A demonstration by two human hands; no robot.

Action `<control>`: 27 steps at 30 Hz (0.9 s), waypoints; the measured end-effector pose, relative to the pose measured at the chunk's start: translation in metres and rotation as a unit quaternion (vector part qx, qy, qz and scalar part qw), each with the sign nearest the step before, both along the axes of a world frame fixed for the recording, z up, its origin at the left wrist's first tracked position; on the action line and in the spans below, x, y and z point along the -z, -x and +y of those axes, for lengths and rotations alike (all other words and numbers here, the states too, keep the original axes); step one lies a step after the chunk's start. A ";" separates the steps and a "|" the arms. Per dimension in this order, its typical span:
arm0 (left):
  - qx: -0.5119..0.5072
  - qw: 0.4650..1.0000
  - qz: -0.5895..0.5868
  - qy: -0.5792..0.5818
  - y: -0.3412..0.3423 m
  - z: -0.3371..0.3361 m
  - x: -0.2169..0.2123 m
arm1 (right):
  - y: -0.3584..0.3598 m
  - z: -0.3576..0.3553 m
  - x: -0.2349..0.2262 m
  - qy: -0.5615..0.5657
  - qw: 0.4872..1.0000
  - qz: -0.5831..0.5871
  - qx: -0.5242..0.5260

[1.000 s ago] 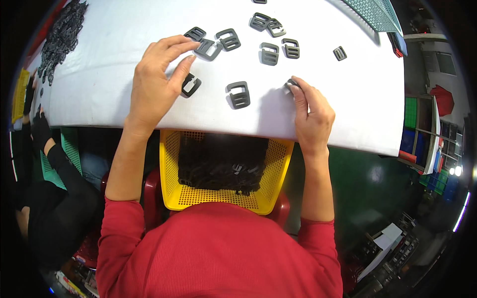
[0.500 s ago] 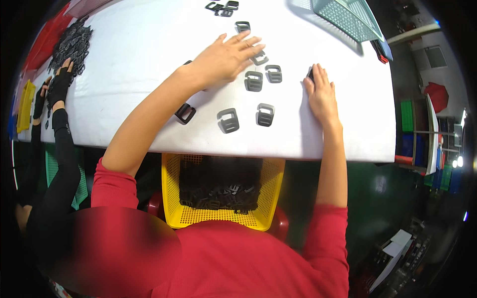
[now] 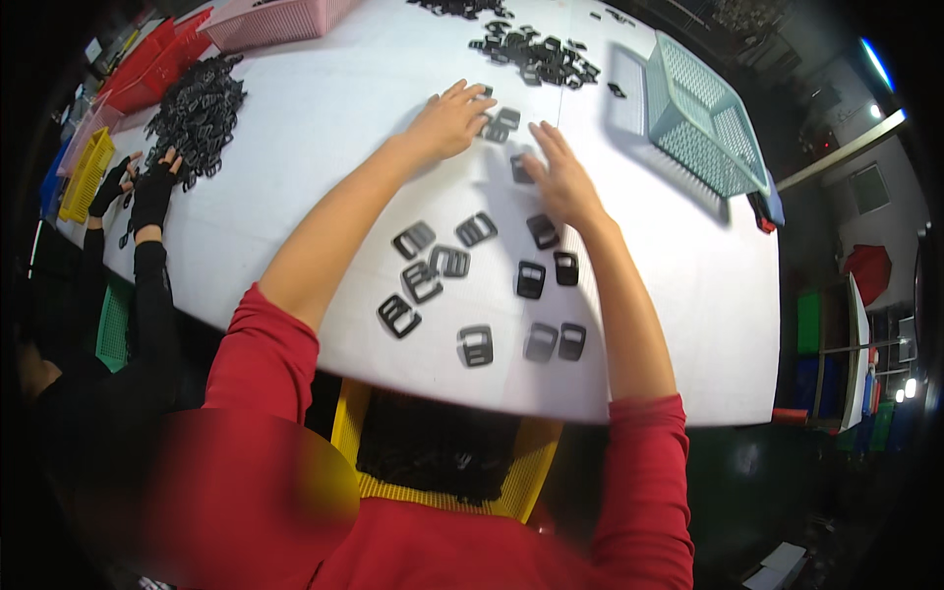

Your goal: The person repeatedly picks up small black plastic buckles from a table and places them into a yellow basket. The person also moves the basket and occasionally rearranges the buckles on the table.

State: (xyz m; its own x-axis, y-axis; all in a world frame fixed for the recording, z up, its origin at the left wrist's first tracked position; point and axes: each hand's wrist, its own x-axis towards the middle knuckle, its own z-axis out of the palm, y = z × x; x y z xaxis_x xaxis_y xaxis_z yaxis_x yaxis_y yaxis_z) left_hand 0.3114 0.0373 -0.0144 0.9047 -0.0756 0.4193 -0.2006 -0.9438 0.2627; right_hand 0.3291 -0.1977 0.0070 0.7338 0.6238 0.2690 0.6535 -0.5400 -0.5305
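Both my hands reach to the far middle of a white-covered table (image 3: 710, 324), over black plastic strap buckles. My left hand (image 3: 447, 120) lies palm down with its fingers stretched toward a pair of buckles (image 3: 500, 125); a dark piece shows by its fingertips. My right hand (image 3: 564, 182) has its fingers apart, and its thumb side overlaps one buckle (image 3: 521, 170). Whether either hand presses on a piece is hard to see. Nearer to me several loose buckles (image 3: 449, 262) lie flat between my forearms, with others (image 3: 531, 279) beside my right forearm.
A heap of buckles (image 3: 536, 54) lies beyond my hands. At the right stands a pale green basket (image 3: 708, 133). A yellow crate (image 3: 531, 472) of black pieces sits below the table edge. At left, a co-worker's gloved hands (image 3: 152, 197) are by another heap (image 3: 202, 118).
The view has tilted up, showing more of the far table. My right hand has moved from the right side to the middle, closer to my left. More loose buckles show between my arms.
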 end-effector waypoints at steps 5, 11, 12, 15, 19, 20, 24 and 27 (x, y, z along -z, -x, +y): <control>0.044 0.982 0.181 -0.024 -0.039 -0.004 -0.015 | -0.040 0.044 0.012 0.104 0.993 -0.064 0.012; 0.093 0.981 0.167 -0.035 0.055 0.000 -0.010 | 0.011 0.017 0.013 0.094 0.981 -0.073 -0.155; 0.107 0.977 0.181 -0.029 0.073 -0.003 -0.013 | 0.023 0.003 0.009 0.102 0.980 -0.060 -0.157; 0.072 0.993 0.093 -0.026 0.126 0.000 -0.014 | 0.046 -0.014 -0.004 0.097 0.983 -0.036 -0.154; 0.095 0.994 0.039 0.025 0.144 0.002 -0.028 | 0.039 -0.029 -0.012 0.053 0.994 -0.057 -0.075; 0.094 0.994 0.044 0.028 0.144 0.003 -0.027 | 0.038 -0.030 -0.012 0.034 0.996 -0.040 -0.067; 0.074 0.996 -0.009 0.045 0.148 0.002 -0.026 | 0.048 -0.024 -0.017 -0.017 0.998 -0.019 -0.053; 0.087 0.988 0.065 0.110 0.156 0.011 -0.046 | 0.062 -0.018 -0.019 -0.020 0.992 -0.043 -0.113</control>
State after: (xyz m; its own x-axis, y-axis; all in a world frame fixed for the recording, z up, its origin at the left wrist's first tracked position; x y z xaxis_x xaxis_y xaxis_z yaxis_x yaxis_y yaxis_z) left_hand 0.1551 0.0481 0.0312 0.9329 -0.1550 0.3250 -0.3067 -0.8151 0.4915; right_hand 0.2671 -0.2158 0.0261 0.5495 0.7572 0.3533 0.7995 -0.3536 -0.4856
